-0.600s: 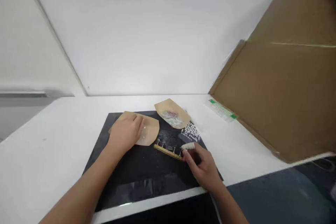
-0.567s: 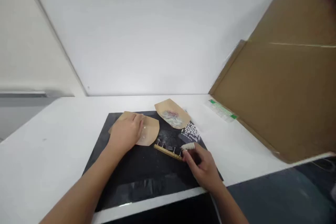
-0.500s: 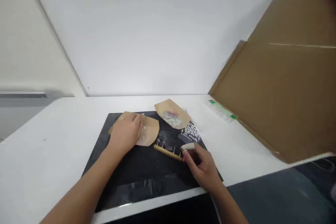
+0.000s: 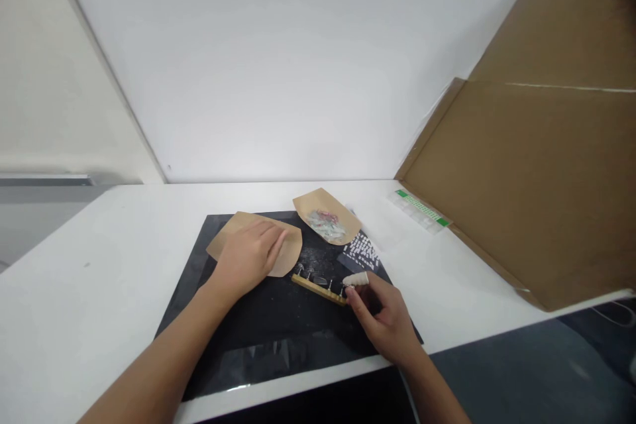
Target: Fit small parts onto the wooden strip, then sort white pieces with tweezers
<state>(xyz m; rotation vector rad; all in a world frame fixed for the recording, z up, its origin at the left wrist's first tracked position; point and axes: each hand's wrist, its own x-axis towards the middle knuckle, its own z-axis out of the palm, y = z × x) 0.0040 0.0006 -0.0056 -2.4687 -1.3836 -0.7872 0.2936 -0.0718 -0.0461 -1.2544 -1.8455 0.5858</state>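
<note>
My left hand (image 4: 252, 253) lies over the left brown paper piece (image 4: 226, 236), fingers pressed together; anything under them is hidden. My right hand (image 4: 380, 315), with a white covering on its index finger, pinches a tiny metallic piece (image 4: 349, 287) at the right end of a narrow wooden strip (image 4: 318, 289). Several small upright metal pins with pieces on them stand along the strip. Beyond it, a second brown paper (image 4: 307, 203) bears a heap of clear and reddish bits. A dark sheet with small white pieces (image 4: 361, 252) is right of that paper.
A black mat (image 4: 238, 324) lies under the work on the white table (image 4: 64, 278). To the right, a clear strip with green print (image 4: 422, 209) rests beside a large standing brown cardboard (image 4: 536, 165). A white wall (image 4: 278, 66) rises behind the table.
My left hand has shifted slightly right and down over the paper, and its fingers have changed pose. My right hand has stayed nearly still at the strip's end.
</note>
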